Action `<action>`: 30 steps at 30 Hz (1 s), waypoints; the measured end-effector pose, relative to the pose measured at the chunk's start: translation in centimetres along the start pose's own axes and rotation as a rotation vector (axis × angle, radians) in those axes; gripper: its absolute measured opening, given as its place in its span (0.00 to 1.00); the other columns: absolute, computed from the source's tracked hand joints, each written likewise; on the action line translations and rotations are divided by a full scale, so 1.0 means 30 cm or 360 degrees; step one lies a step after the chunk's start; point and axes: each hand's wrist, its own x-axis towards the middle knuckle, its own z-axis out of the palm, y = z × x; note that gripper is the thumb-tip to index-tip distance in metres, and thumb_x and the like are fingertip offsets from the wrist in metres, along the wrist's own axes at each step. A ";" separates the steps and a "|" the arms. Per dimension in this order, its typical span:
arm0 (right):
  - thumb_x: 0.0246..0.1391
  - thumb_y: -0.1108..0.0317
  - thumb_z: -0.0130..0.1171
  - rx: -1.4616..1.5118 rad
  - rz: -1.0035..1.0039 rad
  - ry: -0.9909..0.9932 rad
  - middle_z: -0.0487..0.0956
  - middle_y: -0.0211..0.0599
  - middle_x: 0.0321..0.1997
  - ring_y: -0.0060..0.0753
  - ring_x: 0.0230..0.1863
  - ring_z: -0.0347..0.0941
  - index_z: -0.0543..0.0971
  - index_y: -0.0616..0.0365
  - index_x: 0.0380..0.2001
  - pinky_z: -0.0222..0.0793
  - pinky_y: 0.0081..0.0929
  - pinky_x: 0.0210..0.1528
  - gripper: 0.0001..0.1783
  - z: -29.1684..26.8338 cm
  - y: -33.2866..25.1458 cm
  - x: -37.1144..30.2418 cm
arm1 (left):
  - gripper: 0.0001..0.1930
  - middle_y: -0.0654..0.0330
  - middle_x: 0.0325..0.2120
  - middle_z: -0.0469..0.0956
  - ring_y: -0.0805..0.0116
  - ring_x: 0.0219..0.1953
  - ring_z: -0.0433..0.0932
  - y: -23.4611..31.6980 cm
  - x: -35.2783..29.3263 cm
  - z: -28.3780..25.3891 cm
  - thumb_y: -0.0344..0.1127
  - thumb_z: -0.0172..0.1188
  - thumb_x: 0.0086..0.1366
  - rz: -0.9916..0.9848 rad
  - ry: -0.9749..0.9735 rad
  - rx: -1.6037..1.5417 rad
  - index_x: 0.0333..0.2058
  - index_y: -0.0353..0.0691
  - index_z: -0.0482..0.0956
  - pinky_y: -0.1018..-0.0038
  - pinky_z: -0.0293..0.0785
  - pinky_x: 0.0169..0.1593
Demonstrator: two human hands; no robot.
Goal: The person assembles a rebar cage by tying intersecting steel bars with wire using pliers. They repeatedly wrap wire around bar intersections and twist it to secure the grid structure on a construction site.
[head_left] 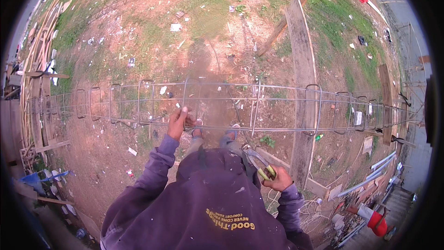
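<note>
A long cage of thin steel bars point(282, 99) with square wire stirrups runs across in front of me at waist height. My left hand point(178, 121) is closed at its near side, thumb up, around the lower corner of a stirrup point(184, 96); its fingertips are partly hidden. Another stirrup point(255, 106) leans slightly, to the right of that hand. Close to my right hip, my right hand point(279, 179) grips a pair of pincers point(260, 162) by their yellow-green handles. The metal jaws point up and left, apart from the cage.
A wooden plank point(303, 65) passes under the cage on the right. Wooden posts point(385, 104) stand by the cage's right end. Coiled pale cord point(310, 215) and blue-grey pipes point(379, 166) lie lower right, near a person in red point(378, 223). Bamboo poles point(44, 51) are piled at left.
</note>
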 end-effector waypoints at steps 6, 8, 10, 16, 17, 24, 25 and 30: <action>0.41 0.64 0.70 0.0564 0.0507 0.0323 0.74 0.33 0.22 0.24 0.22 0.74 0.73 0.63 0.30 0.69 0.26 0.26 0.19 0.349 0.130 0.126 | 0.21 0.71 0.11 0.53 0.80 0.10 0.50 -0.044 -0.007 0.025 0.55 0.43 0.73 -0.0184 -0.0078 -0.0329 0.28 0.45 0.64 0.79 0.48 0.13; 0.41 0.64 0.71 0.0938 0.0419 0.0395 0.74 0.32 0.21 0.22 0.20 0.73 0.73 0.61 0.30 0.67 0.23 0.22 0.18 0.446 0.119 0.212 | 0.21 0.72 0.11 0.52 0.81 0.10 0.49 -0.032 -0.011 0.020 0.56 0.41 0.73 -0.0117 -0.0178 -0.0351 0.28 0.46 0.63 0.79 0.48 0.13; 0.44 0.64 0.68 0.1276 0.0302 0.0338 0.72 0.29 0.20 0.21 0.18 0.70 0.73 0.59 0.29 0.64 0.22 0.20 0.15 0.519 0.085 0.279 | 0.21 0.71 0.11 0.52 0.80 0.10 0.50 -0.020 -0.013 0.011 0.57 0.42 0.72 -0.0201 -0.0183 -0.0359 0.28 0.46 0.63 0.79 0.47 0.14; 0.53 0.64 0.53 0.2904 -0.0187 -0.0594 0.64 0.23 0.14 0.18 0.14 0.57 0.69 0.54 0.30 0.52 0.20 0.19 0.07 0.631 0.017 0.419 | 0.21 0.71 0.11 0.51 0.78 0.10 0.48 -0.015 0.007 0.009 0.58 0.42 0.72 -0.0254 -0.0261 -0.0330 0.28 0.48 0.63 0.76 0.47 0.15; 0.55 0.64 0.50 0.3071 -0.0286 -0.0786 0.63 0.22 0.14 0.18 0.13 0.55 0.68 0.53 0.31 0.51 0.20 0.19 0.06 0.643 0.012 0.427 | 0.21 0.71 0.11 0.51 0.78 0.10 0.48 -0.014 0.012 0.008 0.58 0.41 0.72 -0.0240 -0.0280 -0.0296 0.28 0.48 0.63 0.77 0.47 0.15; 0.55 0.62 0.52 0.3740 -0.0847 -0.0514 0.64 0.22 0.13 0.16 0.11 0.54 0.72 0.54 0.32 0.51 0.21 0.19 0.08 0.668 -0.045 0.414 | 0.21 0.70 0.11 0.52 0.78 0.10 0.48 -0.012 0.032 -0.020 0.56 0.40 0.73 -0.0170 -0.0287 -0.0216 0.27 0.48 0.64 0.77 0.49 0.15; 0.54 0.63 0.52 0.3649 -0.0758 -0.0500 0.64 0.22 0.12 0.16 0.11 0.54 0.73 0.54 0.30 0.50 0.21 0.18 0.07 0.668 -0.061 0.415 | 0.21 0.70 0.11 0.52 0.77 0.10 0.48 -0.008 0.033 -0.022 0.56 0.40 0.73 -0.0198 -0.0314 -0.0195 0.27 0.48 0.64 0.76 0.50 0.15; 0.55 0.62 0.53 0.4019 -0.0932 -0.0515 0.64 0.22 0.12 0.16 0.11 0.53 0.72 0.53 0.30 0.50 0.21 0.18 0.08 0.647 -0.116 0.422 | 0.21 0.70 0.11 0.51 0.77 0.10 0.48 0.009 0.022 -0.016 0.57 0.41 0.72 -0.0198 -0.0381 -0.0187 0.27 0.47 0.64 0.76 0.50 0.16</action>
